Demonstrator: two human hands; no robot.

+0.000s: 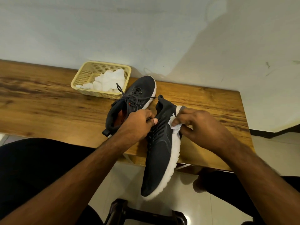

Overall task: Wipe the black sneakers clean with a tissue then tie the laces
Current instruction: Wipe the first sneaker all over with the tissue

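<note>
A black sneaker with a white sole (159, 158) is held up over the table's front edge, toe pointing toward me. My left hand (138, 123) grips it at the laced upper part. My right hand (199, 127) pinches a white tissue (174, 124) against the side of the sole near the heel. The second black sneaker (136, 96) lies on the wooden table (48, 101) behind, its laces loose and untied.
A cream plastic basket (84, 75) with several white tissues (108, 82) stands at the table's back, against the pale wall. My legs in dark trousers sit below the table edge. A dark stool frame (142, 213) is on the tiled floor.
</note>
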